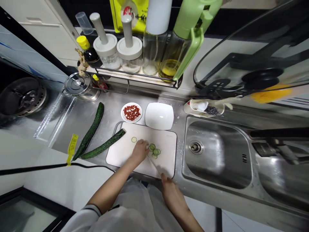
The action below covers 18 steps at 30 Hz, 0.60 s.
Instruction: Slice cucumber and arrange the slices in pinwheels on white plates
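Lidded pot [90,96]: set at the back of the steel counter, at the left.
Left cucumber [91,131]: left long and seemingly whole on the counter, laid slantwise.
Right cucumber [103,147]: laid beside it, with its upper end rested on the cutting board [120,157]; whether that end is cut cannot be told.
Small dish [122,113]: filled with small red pieces [132,112] and placed behind the board.
Lone slice [134,139]: laid flat on the board, apart from the others, to the left of the left hand.
Left hand [140,152]: lowered to the middle of the board, its fingers bent and bunched; whether anything is pinched under them cannot be told.
Slice cluster [155,151]: spread in a loose overlap just beyond the left fingertips.
Knife [154,166]: slanted over the board, its tip end brought close to the left hand.
White bowl [159,116]: stood behind the board, to the right of the dish.
Right hand [172,192]: wrapped around the knife handle, fingers closed, at the board's near edge.
Progress: only a handful of thin slices is cut, by the look of it; both long cucumbers are left largely or wholly unsliced.
Sink [224,146]: set into the counter to the right of the board.
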Each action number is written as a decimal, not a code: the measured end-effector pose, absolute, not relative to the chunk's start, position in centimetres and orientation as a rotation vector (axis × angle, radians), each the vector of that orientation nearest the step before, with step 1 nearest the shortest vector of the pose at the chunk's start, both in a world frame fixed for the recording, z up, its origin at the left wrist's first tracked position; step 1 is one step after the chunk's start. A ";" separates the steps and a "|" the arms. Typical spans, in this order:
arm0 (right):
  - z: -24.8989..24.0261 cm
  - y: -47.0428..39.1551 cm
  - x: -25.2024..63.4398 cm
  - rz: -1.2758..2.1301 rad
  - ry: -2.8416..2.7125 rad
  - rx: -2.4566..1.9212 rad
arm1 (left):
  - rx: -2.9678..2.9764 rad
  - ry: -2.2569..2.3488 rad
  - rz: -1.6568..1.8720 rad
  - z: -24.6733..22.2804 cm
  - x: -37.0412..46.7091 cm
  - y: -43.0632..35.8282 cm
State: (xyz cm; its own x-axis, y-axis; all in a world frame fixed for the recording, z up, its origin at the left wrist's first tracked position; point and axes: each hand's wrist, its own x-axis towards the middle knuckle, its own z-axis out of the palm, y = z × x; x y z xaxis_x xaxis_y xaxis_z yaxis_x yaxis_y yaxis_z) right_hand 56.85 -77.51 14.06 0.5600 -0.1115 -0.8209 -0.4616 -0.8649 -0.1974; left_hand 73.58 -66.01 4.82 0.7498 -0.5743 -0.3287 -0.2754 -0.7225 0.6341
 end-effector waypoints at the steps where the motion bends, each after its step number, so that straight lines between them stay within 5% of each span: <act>1: 14.1 -77.5 56.8 1.225 0.463 -2.411 | 2.393 -0.617 -0.740 4.8 73.4 -66.4; 18: 13.7 -77.6 56.4 1.198 0.474 -2.406 | 2.349 -0.430 -0.833 5.2 73.4 -67.0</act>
State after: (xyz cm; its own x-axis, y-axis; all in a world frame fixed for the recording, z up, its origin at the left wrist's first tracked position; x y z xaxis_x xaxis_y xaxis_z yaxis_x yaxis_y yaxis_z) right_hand 56.38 -77.60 13.74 0.5731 -0.1174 -0.8110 -0.4690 -0.8586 -0.2071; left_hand 73.39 -67.05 5.20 0.7500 -0.4767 -0.4585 -0.0978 -0.7655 0.6359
